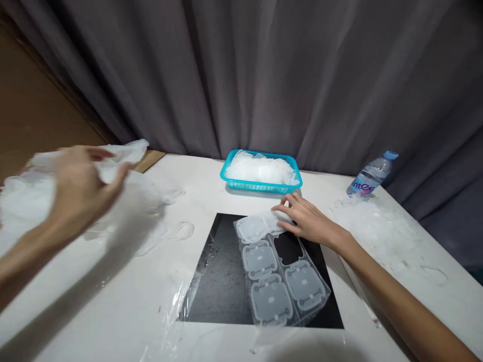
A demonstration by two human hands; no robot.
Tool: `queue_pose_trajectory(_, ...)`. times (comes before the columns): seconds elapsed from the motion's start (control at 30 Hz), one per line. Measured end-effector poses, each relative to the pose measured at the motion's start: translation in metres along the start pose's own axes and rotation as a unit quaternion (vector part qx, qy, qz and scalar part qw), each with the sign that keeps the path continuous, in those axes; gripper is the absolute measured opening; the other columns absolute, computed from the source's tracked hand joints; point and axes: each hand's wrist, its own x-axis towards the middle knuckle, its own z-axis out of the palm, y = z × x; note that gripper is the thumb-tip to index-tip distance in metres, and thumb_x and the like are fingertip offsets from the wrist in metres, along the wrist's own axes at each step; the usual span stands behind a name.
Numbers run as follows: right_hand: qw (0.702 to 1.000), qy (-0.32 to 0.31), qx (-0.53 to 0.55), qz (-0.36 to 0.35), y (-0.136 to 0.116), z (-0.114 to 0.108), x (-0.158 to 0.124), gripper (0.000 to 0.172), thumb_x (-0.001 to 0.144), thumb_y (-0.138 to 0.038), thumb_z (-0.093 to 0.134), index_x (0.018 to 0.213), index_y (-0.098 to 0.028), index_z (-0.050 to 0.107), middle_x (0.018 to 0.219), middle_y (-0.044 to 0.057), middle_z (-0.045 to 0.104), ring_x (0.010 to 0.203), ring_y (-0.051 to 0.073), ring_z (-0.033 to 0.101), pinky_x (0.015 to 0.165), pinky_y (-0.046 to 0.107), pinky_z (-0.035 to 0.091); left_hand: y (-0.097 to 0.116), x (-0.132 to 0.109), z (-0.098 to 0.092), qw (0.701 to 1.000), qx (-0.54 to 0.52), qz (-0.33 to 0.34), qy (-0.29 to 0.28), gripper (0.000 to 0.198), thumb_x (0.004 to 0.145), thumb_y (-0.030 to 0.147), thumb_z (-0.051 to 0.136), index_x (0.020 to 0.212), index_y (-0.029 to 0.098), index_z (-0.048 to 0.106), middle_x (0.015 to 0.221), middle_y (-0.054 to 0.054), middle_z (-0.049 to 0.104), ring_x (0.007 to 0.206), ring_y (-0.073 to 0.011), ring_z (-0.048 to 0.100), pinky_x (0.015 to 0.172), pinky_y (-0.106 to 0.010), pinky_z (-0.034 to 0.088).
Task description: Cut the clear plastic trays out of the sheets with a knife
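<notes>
A translucent plastic sheet with rounded-square cut-outs lies on a black mat. One opening in its right column shows the black beneath. At the sheet's top right, my right hand has its fingers curled around a loose-looking translucent plastic piece; the exact contact is partly hidden. My left hand is raised at the left, blurred by motion, its thumb and fingers apart and nothing seen between them. Behind and below it spreads a heap of thin whitish plastic scraps.
Behind the mat stands a turquoise basket filled with whitish translucent pieces. At the right are a water bottle and more clear scraps. A cardboard box rises at the left, and a grey curtain hangs behind the white table.
</notes>
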Motion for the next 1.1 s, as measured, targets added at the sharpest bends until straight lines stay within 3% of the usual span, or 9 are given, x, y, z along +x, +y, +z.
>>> queue_pose_trajectory(0.1,0.996,-0.049,0.071,-0.027,0.002,0.000,-0.001,0.048,0.101,-0.046,0.066,0.143,-0.023,0.059,0.135,0.013,0.058,0.129,0.031,0.053,0.110,0.048,0.046,0.075,-0.034,0.025,0.953,-0.187,0.157,-0.181,0.042,0.106,0.057,0.045,0.114,0.018,0.057,0.118,-0.009,0.067,0.110,-0.0265,0.063,0.095,-0.040,0.053)
queue_pose_trajectory(0.13,0.995,-0.056,0.082,-0.028,0.002,0.000,-0.002,0.049,0.101,-0.046,0.067,0.144,-0.023,0.059,0.135,0.013,0.059,0.129,0.031,0.054,0.111,0.048,0.046,0.101,-0.048,0.034,0.935,-0.221,0.195,-0.198,0.044,0.105,0.060,0.047,0.114,0.019,0.058,0.117,-0.010,0.068,0.109,-0.0275,0.065,0.096,-0.043,0.053)
queue_pose_trajectory(0.23,0.995,-0.035,0.085,-0.029,0.004,-0.001,-0.003,0.035,0.104,-0.035,0.064,0.135,-0.019,0.064,0.131,0.014,0.064,0.128,0.030,0.057,0.111,0.047,0.045,0.161,-0.084,0.056,0.901,-0.172,0.303,-0.257,0.054,0.096,0.065,0.063,0.125,0.019,0.059,0.127,-0.016,0.067,0.118,-0.0367,0.064,0.098,-0.051,0.053)
queue_pose_trajectory(0.3,0.995,-0.019,0.092,-0.033,0.004,-0.004,-0.003,0.024,0.105,-0.031,0.061,0.124,-0.017,0.068,0.125,0.013,0.068,0.123,0.028,0.061,0.109,0.044,0.045,0.177,-0.095,0.065,0.891,-0.131,0.319,-0.296,0.049,0.098,0.057,0.065,0.127,0.018,0.060,0.130,-0.018,0.067,0.118,-0.0395,0.066,0.092,-0.052,0.055)
queue_pose_trajectory(0.5,0.980,0.082,0.184,0.008,-0.002,-0.014,0.004,0.017,0.109,-0.029,0.052,0.103,-0.019,0.065,0.103,0.006,0.072,0.097,0.021,0.067,0.089,0.032,0.048,0.160,-0.087,0.069,0.874,-0.182,0.316,-0.321,0.041,0.105,0.048,0.053,0.134,0.019,0.059,0.122,-0.016,0.072,0.107,-0.0356,0.071,0.091,-0.050,0.054)
queue_pose_trajectory(0.67,0.935,0.202,0.281,0.081,-0.007,-0.007,0.012,0.023,0.110,-0.040,0.047,0.106,-0.021,0.058,0.109,0.007,0.069,0.103,0.021,0.065,0.093,0.032,0.048,0.160,-0.073,0.077,0.821,-0.418,0.144,-0.361,0.042,0.105,0.055,0.051,0.113,0.018,0.069,0.110,-0.010,0.076,0.102,-0.0287,0.071,0.091,-0.040,0.054)
queue_pose_trajectory(0.87,0.950,0.062,0.216,0.215,-0.007,-0.015,-0.006,0.064,0.099,-0.067,0.056,0.140,-0.020,0.046,0.130,0.016,0.064,0.106,0.029,0.068,0.092,0.042,0.052,0.158,-0.070,0.097,0.741,-0.558,-0.015,-0.375,0.051,0.092,0.063,0.069,0.111,0.015,0.072,0.110,-0.009,0.077,0.100,-0.0278,0.070,0.086,-0.035,0.058)
queue_pose_trajectory(1.0,0.962,-0.042,0.190,0.193,-0.016,-0.017,-0.015,0.067,0.098,-0.066,0.058,0.142,-0.017,0.049,0.132,0.020,0.066,0.118,0.035,0.065,0.097,0.046,0.050,0.155,-0.066,0.097,0.715,-0.581,-0.050,-0.386,0.050,0.091,0.059,0.069,0.117,0.017,0.071,0.108,-0.008,0.077,0.095,-0.0265,0.071,0.082,-0.037,0.061)
queue_pose_trajectory(1.1,0.959,-0.051,0.224,0.168,-0.017,-0.011,-0.007,0.061,0.099,-0.066,0.057,0.133,-0.016,0.058,0.131,0.019,0.067,0.121,0.034,0.063,0.099,0.046,0.050,0.156,-0.057,0.083,0.705,-0.588,-0.011,-0.395,0.028,0.089,0.043,0.070,0.100,0.019,0.076,0.108,-0.006,0.078,0.098,-0.0249,0.071,0.094,-0.040,0.058)
